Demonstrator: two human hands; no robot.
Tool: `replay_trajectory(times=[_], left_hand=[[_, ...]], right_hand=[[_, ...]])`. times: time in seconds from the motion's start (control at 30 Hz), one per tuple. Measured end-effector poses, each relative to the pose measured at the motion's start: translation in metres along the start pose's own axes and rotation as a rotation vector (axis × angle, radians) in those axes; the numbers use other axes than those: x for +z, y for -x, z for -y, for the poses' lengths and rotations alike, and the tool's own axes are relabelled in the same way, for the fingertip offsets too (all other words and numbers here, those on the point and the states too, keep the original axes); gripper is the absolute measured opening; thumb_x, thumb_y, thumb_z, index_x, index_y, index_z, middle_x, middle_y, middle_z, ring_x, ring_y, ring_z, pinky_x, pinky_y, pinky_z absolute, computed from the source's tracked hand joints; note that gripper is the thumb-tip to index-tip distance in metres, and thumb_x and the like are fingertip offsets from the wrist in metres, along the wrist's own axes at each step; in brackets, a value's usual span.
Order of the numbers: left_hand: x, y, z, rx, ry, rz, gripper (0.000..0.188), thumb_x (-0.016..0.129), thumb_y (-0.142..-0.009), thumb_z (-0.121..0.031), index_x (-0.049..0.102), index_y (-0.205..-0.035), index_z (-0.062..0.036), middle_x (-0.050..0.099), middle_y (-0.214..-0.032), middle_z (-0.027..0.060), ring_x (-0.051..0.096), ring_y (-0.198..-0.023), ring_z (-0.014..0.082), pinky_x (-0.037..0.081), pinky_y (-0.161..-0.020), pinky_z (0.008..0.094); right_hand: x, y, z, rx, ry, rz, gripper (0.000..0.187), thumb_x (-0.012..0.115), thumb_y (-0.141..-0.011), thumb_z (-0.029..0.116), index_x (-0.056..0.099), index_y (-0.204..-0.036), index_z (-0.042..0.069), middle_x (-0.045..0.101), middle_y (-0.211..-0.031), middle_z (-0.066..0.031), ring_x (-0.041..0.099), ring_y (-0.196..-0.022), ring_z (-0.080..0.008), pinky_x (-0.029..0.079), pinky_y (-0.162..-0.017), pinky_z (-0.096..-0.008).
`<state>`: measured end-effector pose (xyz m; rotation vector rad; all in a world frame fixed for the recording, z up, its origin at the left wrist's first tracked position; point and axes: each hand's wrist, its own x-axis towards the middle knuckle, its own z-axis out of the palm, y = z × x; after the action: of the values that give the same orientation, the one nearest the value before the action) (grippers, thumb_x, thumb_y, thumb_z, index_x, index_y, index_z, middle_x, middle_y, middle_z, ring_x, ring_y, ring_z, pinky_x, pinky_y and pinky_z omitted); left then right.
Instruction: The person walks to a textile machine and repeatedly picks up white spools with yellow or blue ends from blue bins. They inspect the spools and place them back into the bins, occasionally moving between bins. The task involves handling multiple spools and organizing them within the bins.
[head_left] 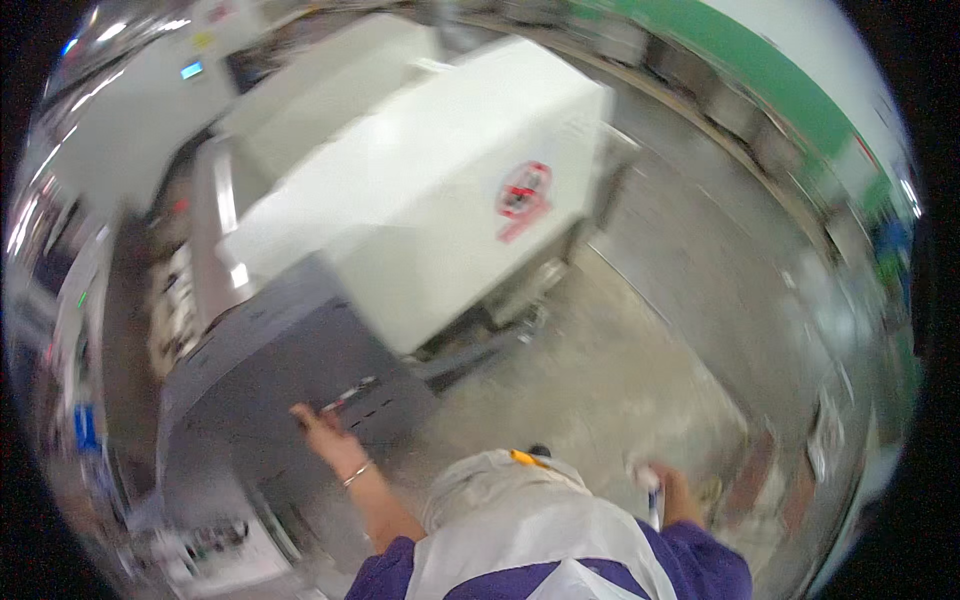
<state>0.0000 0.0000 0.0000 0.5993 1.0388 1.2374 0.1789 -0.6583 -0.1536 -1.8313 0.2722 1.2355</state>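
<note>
My left hand (328,436), with a bracelet at the wrist, is held out over a dark grey machine cover (270,370) with short slots. A thin pen-like stick (349,393), pale and reddish with a dark end, juts from between its thumb and fingers. Low on the right, my right hand (677,490) is closed round a small white thing (648,480) with a blue part below it. Motion blur hides its kind. Both forearms come out of purple sleeves.
A big white machine housing (430,190) with a red round warning sign stands ahead, beside the grey cover. Another pale cabinet (150,120) with a small lit screen is at the far left. Grey floor (600,370) runs along the right, toward a green and white wall (780,80).
</note>
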Motion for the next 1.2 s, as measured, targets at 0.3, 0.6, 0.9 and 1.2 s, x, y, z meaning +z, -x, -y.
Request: replay_trajectory(times=[0.3, 0.6, 0.9, 1.2], left_hand=[[0.02, 0.019, 0.001, 0.164, -0.236, -0.055, 0.079, 0.059, -0.079, -0.066, 0.059, -0.091, 0.0114, 0.056, -0.071, 0.011, 0.052, -0.061, 0.013, 0.04, -0.054, 0.0226], [-0.017, -0.028, 0.022, 0.092, -0.189, 0.0, 0.087, 0.065, -0.074, -0.065, 0.054, -0.112, 0.0124, 0.058, -0.078, 0.0143, 0.055, -0.065, 0.0159, 0.043, -0.056, 0.0238], [-0.02, -0.019, 0.033, 0.129, -0.135, 0.013, 0.098, 0.071, -0.072, -0.06, 0.039, -0.134, 0.0093, 0.054, -0.12, 0.0259, 0.058, -0.101, 0.028, 0.05, -0.078, 0.0311], [-0.006, -0.026, 0.063, 0.243, -0.553, -0.02, 0.086, 0.058, -0.083, -0.06, 0.033, -0.143, -0.0042, 0.033, -0.142, 0.0263, 0.043, -0.125, 0.0381, 0.043, -0.096, 0.0391]], right_hand=[[0.004, 0.05, 0.141, -0.485, -0.816, 0.131, 0.04, 0.056, -0.094, 0.033, 0.044, -0.118, 0.003, 0.053, -0.07, -0.0016, 0.048, -0.051, -0.0088, 0.041, -0.044, -0.0215], [0.028, 0.052, 0.185, -0.508, -0.742, 0.386, 0.038, 0.052, -0.096, 0.027, 0.044, -0.123, 0.002, 0.053, -0.07, -0.0017, 0.049, -0.049, -0.0072, 0.04, -0.04, -0.0188], [0.01, 0.021, 0.178, -0.433, -0.67, 0.403, 0.038, 0.054, -0.095, 0.03, 0.047, -0.119, 0.003, 0.058, -0.071, -0.0032, 0.052, -0.05, -0.0074, 0.04, -0.039, -0.0187], [-0.01, -0.008, 0.126, -0.125, -0.229, 0.372, 0.048, 0.06, -0.09, 0.036, 0.053, -0.122, 0.001, 0.063, -0.073, -0.0027, 0.056, -0.054, -0.008, 0.045, -0.046, -0.0212]])
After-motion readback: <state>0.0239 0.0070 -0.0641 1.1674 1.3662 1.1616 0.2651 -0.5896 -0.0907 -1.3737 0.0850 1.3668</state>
